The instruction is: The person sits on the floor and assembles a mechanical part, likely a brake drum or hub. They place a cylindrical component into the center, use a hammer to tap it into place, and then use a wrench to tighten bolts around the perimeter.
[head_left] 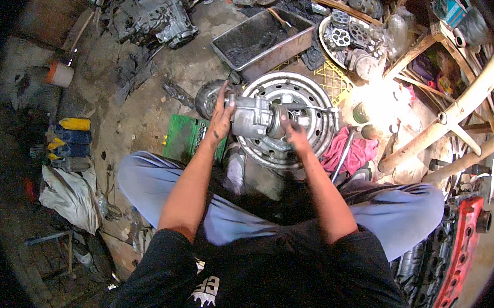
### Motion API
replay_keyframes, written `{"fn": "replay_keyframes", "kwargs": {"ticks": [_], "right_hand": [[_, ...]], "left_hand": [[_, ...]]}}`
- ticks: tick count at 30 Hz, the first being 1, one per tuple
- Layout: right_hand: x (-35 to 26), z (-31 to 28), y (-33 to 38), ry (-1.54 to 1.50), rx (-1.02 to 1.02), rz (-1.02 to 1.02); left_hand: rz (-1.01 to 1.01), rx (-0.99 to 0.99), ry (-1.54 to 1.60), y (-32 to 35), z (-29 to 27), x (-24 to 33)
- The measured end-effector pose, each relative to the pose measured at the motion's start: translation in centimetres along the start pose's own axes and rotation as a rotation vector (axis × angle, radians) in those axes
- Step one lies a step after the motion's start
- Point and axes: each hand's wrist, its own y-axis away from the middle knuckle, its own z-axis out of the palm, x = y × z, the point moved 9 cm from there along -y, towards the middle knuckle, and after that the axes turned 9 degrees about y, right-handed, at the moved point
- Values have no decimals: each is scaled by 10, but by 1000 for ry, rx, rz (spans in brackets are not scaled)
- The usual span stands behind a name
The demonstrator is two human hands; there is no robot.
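A grey cylindrical metal housing [250,118] with a round pulley [275,120] at its right end lies sideways in front of me, over a silver steel wheel rim [321,93]. My left hand [221,117] grips the housing's left end, fingers pointing away from me. On the other side, my right hand [295,135] is closed on the pulley, thumb on its near face; its other fingers are partly hidden. Just beyond the pulley, a metal bar [313,107] lies across the rim. Left of my left hand is a dark round metal part [206,98].
A green socket case [185,135] lies near my left forearm. Beyond the rim stands a grimy metal tub [253,63]. At right are a pink cloth [341,152], a bright lamp [379,100], a basin of parts [329,42], wooden poles [432,132] and a red engine cover [457,257].
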Motion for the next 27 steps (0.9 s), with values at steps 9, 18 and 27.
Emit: {"fn": "replay_keyframes", "kwargs": {"ticks": [9,18,27], "right_hand": [[-24,35,14,-255,6,262],[-92,-1,58,-201,132,118],[-125,-83,90,110,401,-189]], "left_hand": [[-283,58,-184,3,-22,-31],[-272,190,319,23,-29,-5],[-298,151,773,42,39,4]]}}
